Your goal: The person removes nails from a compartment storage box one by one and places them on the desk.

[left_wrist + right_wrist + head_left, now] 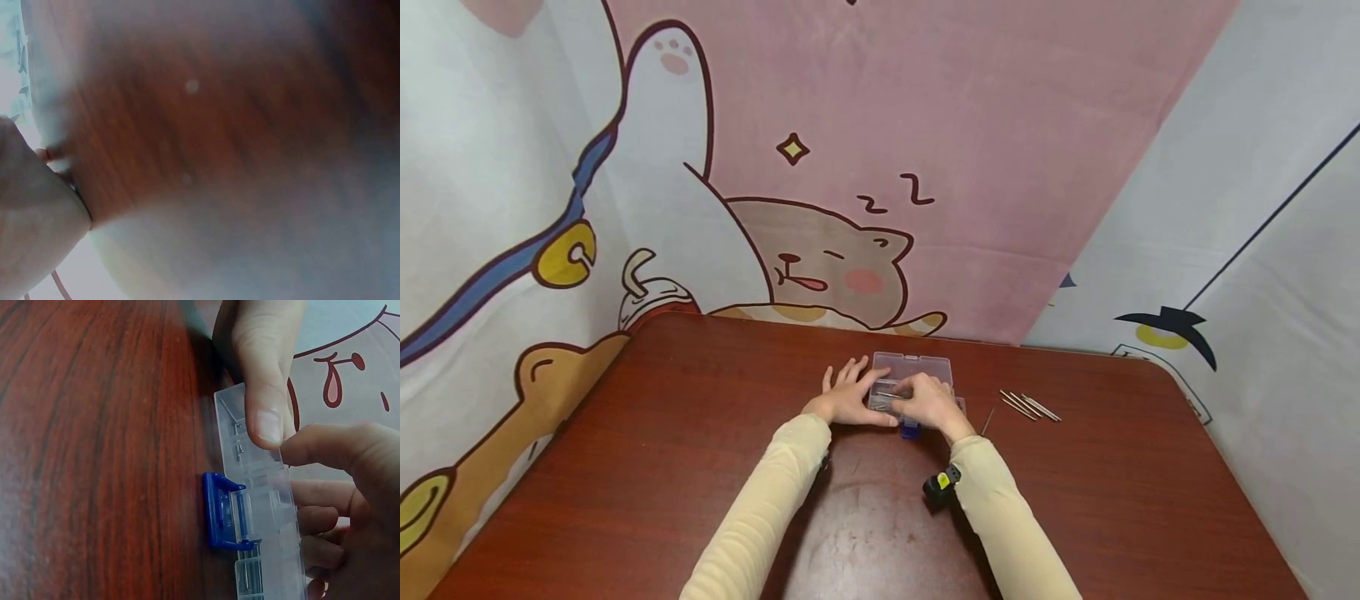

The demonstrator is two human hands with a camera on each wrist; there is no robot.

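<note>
A clear plastic compartment box (883,403) sits on the table, its lid (925,367) raised at the back. Its blue latch (217,511) hangs at the front. Small metal pieces (250,575) show through the wall. My left hand (848,403) spreads straight fingers at the box's left side, and its thumb (265,406) rests against the front wall in the right wrist view. Over the box, my right hand (931,402) reaches in with bent fingers; its fingertips are partly hidden, so whether they pinch a piece is unclear. The left wrist view is mostly blurred.
Several slim metal rods (1028,405) lie in a group right of the box. Another thin rod (987,421) lies beside the right wrist. The brown wooden table (700,433) ends at a cartoon-printed cloth (985,208) behind.
</note>
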